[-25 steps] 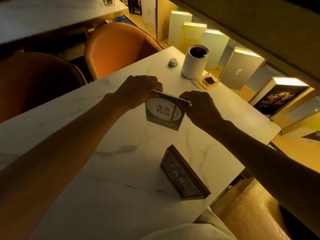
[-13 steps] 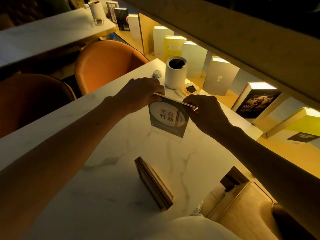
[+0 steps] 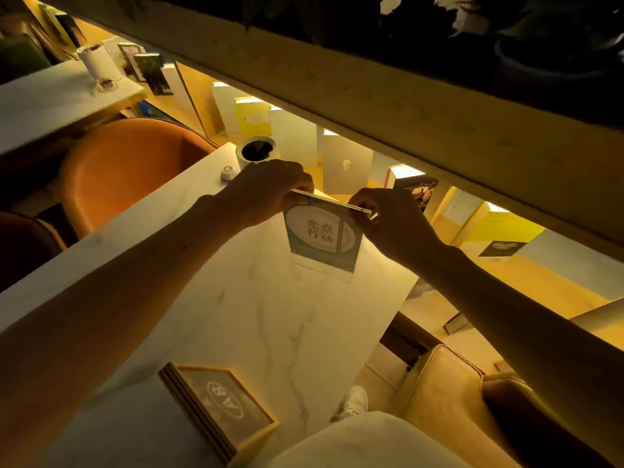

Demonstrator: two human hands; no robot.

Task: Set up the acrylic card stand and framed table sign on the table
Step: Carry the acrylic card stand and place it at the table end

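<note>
stand: acrylic card stand (image 3: pixel 322 239) upright mid-table, far from body, top edge running left-right | hands: left hand (image 3: pixel 270 190) and right hand (image 3: pixel 393 221) each pinch a top corner | framed table sign (image 3: pixel 219 403) near edge, well apart, left arm nearer | white cup (image 3: pixel 256 152) just beyond left hand

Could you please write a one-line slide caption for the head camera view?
Both hands, left hand and right hand, pinch the acrylic card stand upright on the marble table; framed table sign nearby.
</note>
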